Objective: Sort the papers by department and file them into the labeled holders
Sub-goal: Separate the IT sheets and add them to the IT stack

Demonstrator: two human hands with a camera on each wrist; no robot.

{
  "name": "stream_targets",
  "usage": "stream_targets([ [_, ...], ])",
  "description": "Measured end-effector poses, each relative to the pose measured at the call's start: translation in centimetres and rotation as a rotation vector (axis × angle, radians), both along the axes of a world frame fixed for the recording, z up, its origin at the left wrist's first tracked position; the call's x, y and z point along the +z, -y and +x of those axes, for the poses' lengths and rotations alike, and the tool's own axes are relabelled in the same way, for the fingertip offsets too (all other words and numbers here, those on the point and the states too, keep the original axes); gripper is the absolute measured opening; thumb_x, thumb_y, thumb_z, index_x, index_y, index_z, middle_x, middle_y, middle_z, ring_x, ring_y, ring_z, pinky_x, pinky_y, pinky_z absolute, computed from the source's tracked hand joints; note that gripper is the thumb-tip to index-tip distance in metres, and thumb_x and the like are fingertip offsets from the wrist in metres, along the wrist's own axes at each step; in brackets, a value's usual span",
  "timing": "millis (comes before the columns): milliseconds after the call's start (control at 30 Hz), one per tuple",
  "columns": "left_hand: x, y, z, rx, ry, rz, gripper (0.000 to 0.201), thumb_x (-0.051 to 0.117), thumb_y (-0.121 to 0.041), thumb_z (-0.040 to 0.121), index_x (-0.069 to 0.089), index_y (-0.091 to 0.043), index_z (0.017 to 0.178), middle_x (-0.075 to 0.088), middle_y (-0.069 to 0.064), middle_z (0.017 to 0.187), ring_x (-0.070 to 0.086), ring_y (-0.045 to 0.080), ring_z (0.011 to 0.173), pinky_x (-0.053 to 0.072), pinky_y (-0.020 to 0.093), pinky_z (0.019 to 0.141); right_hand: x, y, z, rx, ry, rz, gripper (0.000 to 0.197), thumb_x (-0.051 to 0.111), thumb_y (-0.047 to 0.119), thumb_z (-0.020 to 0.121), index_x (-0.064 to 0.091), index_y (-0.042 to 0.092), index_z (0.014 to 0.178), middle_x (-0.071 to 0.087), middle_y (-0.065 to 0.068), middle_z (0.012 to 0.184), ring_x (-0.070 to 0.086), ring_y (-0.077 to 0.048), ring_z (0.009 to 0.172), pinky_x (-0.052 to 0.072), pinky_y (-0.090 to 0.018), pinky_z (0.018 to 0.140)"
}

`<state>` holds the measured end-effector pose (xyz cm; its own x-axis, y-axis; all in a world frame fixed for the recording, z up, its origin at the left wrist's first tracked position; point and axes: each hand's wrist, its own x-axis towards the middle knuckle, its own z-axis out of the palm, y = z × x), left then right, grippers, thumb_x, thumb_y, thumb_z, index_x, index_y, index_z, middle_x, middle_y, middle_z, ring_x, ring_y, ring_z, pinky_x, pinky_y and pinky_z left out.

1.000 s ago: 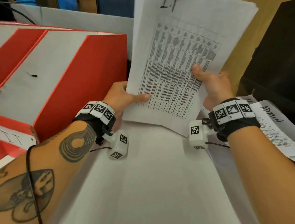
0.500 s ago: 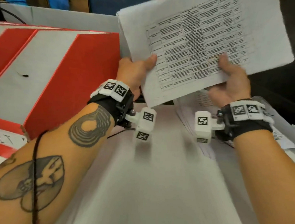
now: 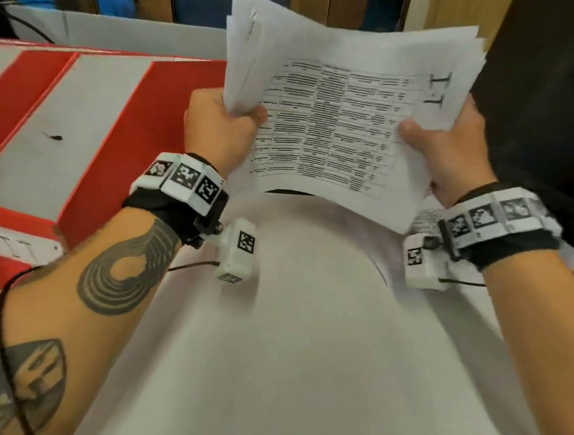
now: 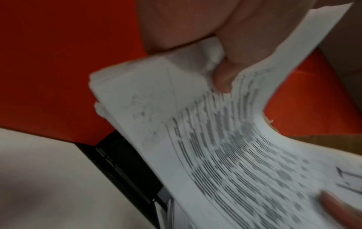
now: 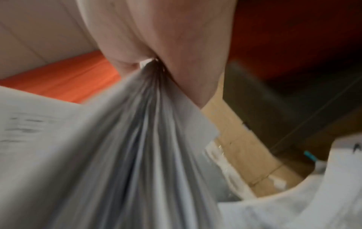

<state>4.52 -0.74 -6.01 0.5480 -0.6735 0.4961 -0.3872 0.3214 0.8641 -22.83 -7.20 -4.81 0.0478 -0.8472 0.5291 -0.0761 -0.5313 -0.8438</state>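
A thick sheaf of papers (image 3: 338, 118) marked "I.T" by hand hangs in the air between the two hands, turned sideways so the heading lies toward the right hand (image 3: 452, 151). That hand pinches the headed end, thumb on top and fingers under; the wrist view shows the sheets bunched tight in its grip. The left hand (image 3: 217, 126) clamps the opposite end, its thumb pressed into the fanned edges, so the stack bows between them.

Just left of the left hand stands a row of red holders (image 3: 141, 130), the nearest one bearing a paper label (image 3: 18, 247) that reads "IT", down beside the left forearm. Under the right wrist, a few more printed sheets (image 3: 429, 218) lie on the white table (image 3: 302, 356); their heading cannot be read here.

My guess is that the IT batch is gathered and squared but not yet filed: it has to go into the labelled holder, and the loose sheets are left to sort.
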Motion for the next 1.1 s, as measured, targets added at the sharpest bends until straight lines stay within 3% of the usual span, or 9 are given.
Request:
stream_targets([
  [133,-1.8,-1.9,-0.8,0.182,-0.080,-0.011,0.027,0.082,-0.029,0.080,0.079,-0.015,0.103,0.075,-0.004,0.092,0.073,0.021,0.089,0.061,0.033,0.078,-2.3,-1.0,4.6,-0.079,0.122,0.002,0.040,0.071,0.010,0.094,0.062,0.020,0.132,0.070,0.015,0.112,0.069,-0.001,0.103,0.059,-0.024,0.089],
  [300,-3.8,-4.1,0.6,0.146,-0.157,0.097,0.041,0.092,-0.043,0.067,0.079,-0.022,0.100,0.077,-0.013,0.090,0.074,0.008,0.086,0.061,0.028,0.081,-4.2,-1.4,5.1,-0.059,0.162,0.201,0.036,0.087,0.027,0.078,0.075,0.016,0.110,0.079,0.004,0.098,0.077,-0.011,0.091,0.063,-0.040,0.085],
  [400,-3.7,-4.5,1.4,0.174,-0.188,0.034,0.048,0.086,-0.055,0.064,0.077,-0.030,0.104,0.077,-0.017,0.095,0.074,0.004,0.090,0.061,0.033,0.087,-3.1,-1.6,4.6,-0.088,0.093,0.085,0.058,0.084,0.007,0.081,0.053,0.011,0.130,0.072,0.010,0.102,0.073,0.005,0.084,0.061,-0.021,0.072],
  [533,-2.8,-4.2,1.4,0.211,-0.205,0.035,0.030,0.080,-0.056,0.074,0.076,-0.030,0.088,0.075,-0.019,0.084,0.072,0.000,0.081,0.061,0.028,0.084,-0.7,-1.2,4.3,-0.065,-0.207,-0.162,0.090,0.085,0.004,0.077,0.036,0.032,0.146,0.057,0.003,0.134,0.065,-0.009,0.114,0.059,-0.030,0.092],
  [633,-2.7,-4.0,1.5,0.228,-0.209,0.044,0.039,0.081,-0.058,0.073,0.079,-0.023,0.091,0.074,-0.016,0.083,0.071,0.002,0.080,0.059,0.024,0.078,1.3,-1.0,4.5,-0.174,-0.623,-0.240,0.088,0.083,0.023,0.083,0.034,0.044,0.153,0.045,-0.004,0.137,0.045,-0.016,0.122,0.038,-0.032,0.104],
  [767,-2.8,-4.2,1.5,0.190,-0.244,0.029,0.045,0.083,-0.061,0.066,0.081,-0.025,0.094,0.078,-0.015,0.085,0.074,0.005,0.082,0.062,0.032,0.085,2.4,-0.5,5.1,-0.368,-0.860,-0.249,0.061,0.076,0.054,0.084,0.060,0.033,0.140,0.042,-0.008,0.137,0.047,-0.035,0.131,0.042,-0.056,0.113],
  [867,-2.9,-4.5,1.4,0.177,-0.230,0.000,0.041,0.082,-0.059,0.068,0.079,-0.030,0.097,0.078,-0.019,0.089,0.074,0.002,0.084,0.063,0.034,0.085,3.0,-0.5,5.7,-0.408,-0.835,-0.325,0.071,0.076,0.053,0.082,0.045,0.036,0.144,0.043,-0.009,0.136,0.051,-0.035,0.125,0.040,-0.064,0.109],
  [967,-2.8,-4.4,1.5,0.184,-0.233,0.006,0.039,0.083,-0.060,0.067,0.080,-0.030,0.092,0.077,-0.021,0.085,0.074,-0.001,0.079,0.063,0.032,0.083,3.9,-0.3,5.9,-0.509,-1.085,-0.315,0.069,0.067,0.063,0.083,0.043,0.044,0.145,0.051,-0.010,0.136,0.051,-0.040,0.128,0.020,-0.075,0.114],
  [1100,-2.7,-4.2,1.7,0.179,-0.243,-0.003,0.040,0.085,-0.062,0.065,0.079,-0.029,0.086,0.077,-0.019,0.082,0.074,-0.002,0.077,0.064,0.032,0.081,4.8,0.5,6.2,-0.547,-1.236,-0.312,0.059,0.064,0.068,0.083,0.067,0.029,0.126,0.051,-0.011,0.126,0.049,-0.040,0.124,0.024,-0.067,0.113],
])
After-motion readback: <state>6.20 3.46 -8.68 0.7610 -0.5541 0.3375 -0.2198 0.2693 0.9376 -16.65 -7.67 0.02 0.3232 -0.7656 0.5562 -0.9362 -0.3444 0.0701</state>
